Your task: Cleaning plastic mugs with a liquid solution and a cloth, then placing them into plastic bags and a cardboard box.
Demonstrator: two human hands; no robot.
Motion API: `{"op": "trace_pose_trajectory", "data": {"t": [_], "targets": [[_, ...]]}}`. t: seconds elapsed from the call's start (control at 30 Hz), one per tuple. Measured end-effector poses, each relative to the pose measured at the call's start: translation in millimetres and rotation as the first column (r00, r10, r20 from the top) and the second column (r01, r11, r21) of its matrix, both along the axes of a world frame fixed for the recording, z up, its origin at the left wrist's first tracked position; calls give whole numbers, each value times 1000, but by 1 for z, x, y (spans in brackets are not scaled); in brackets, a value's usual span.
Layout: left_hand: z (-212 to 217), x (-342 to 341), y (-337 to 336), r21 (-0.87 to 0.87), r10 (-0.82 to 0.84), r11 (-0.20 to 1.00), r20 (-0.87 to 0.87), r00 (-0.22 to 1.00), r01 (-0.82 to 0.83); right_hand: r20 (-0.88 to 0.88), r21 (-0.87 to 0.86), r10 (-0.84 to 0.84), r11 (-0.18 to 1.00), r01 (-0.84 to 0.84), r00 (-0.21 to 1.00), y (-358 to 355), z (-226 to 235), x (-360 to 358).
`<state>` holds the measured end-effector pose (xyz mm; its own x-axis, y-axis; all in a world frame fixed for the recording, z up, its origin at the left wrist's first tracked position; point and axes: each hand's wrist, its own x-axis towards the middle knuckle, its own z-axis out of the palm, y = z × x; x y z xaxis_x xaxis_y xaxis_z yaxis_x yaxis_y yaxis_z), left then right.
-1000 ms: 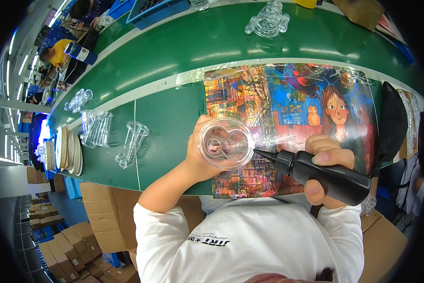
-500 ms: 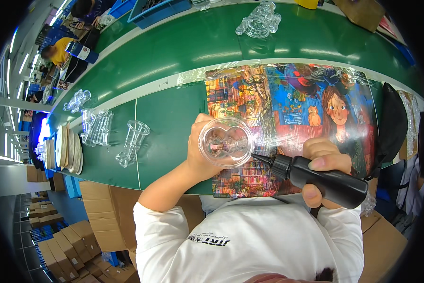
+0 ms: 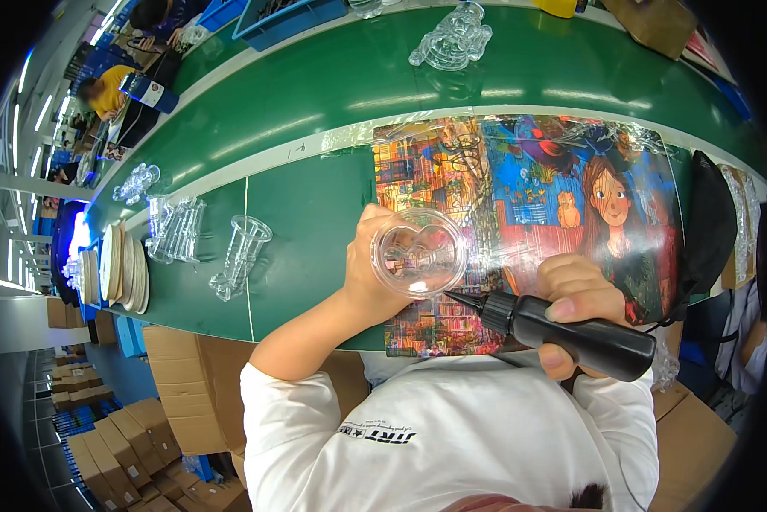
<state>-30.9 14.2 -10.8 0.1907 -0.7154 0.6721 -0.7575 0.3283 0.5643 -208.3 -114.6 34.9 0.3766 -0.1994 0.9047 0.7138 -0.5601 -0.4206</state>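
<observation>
My left hand point(image 3: 375, 256) is wrapped round a clear plastic piece with a round rim point(image 3: 419, 253), held over the printed mat point(image 3: 520, 213). My right hand point(image 3: 581, 299) grips a black squeeze bottle point(image 3: 584, 337) with a pointed nozzle. The bottle lies tilted, its nozzle tip point(image 3: 453, 295) close to the lower right of the round rim. Whether tip and rim touch I cannot tell. Seen from above, the clear piece shows a narrower, two-lobed shape inside its rim.
More clear plastic pieces lie on the green table to the left, one of them a tube-like piece point(image 3: 242, 256). Another clear piece point(image 3: 453, 38) lies on the far green belt. White round stacks point(image 3: 123, 270) stand at the left edge. Cardboard boxes point(image 3: 200, 392) are below.
Both hands have shifted slightly: the clear piece a little right and up, the bottle a little left, its nozzle now below the rim. On the belt, the far clear piece has moved left.
</observation>
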Motion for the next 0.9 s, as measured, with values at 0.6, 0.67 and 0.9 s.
{"op": "trace_pose_trajectory", "data": {"t": [0.6, 0.67, 0.9], "targets": [[-3, -3, 2, 97, 40, 994, 8, 999, -40, 39, 237, 116, 964, -122, 992, 5, -20, -4], [-3, -2, 0, 80, 38, 996, 34, 999, -40, 44, 432, 39, 900, -54, 998, 8, -25, -5], [1, 14, -2, 82, 117, 992, -299, 947, -97, -313, -208, -601, 799, 565, 735, -31, -22, 21]]}}
